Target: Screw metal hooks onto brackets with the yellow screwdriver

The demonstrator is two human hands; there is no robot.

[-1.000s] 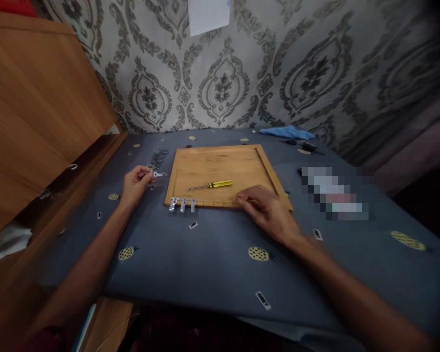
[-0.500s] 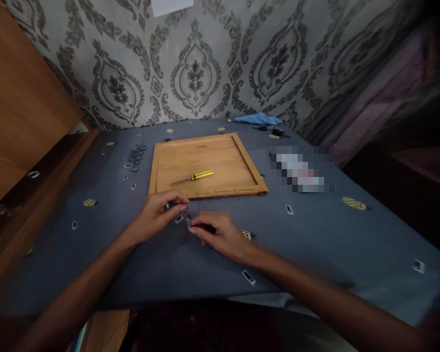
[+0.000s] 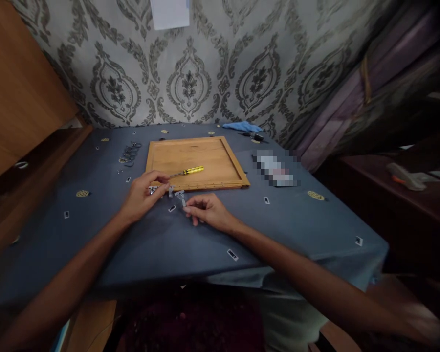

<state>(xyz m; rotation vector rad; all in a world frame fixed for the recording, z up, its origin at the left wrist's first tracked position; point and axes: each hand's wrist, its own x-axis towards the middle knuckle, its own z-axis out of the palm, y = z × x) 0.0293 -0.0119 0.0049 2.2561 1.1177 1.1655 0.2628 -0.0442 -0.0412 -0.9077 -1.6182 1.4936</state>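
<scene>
My right hand pinches a small shiny metal hook by its lower end, above the cloth in front of the wooden panel. My left hand is at the near left corner of the framed wooden panel, thumb and fingers closed around small shiny metal pieces; their exact shape is partly hidden. A screwdriver with a yellow handle lies on the panel, its tip close to my left fingers. Several small dark holes run along the panel's near edge.
Several metal hooks lie in a row left of the panel, with tiny loose pieces nearer me. A blue cloth, a dark tool and a blurred-out packet are to the right. A wooden cabinet borders the left.
My hands have moved apart; the left has shifted to the panel's near corner, while the right keeps hold of the hook. The camera view has turned slightly right and up.
</scene>
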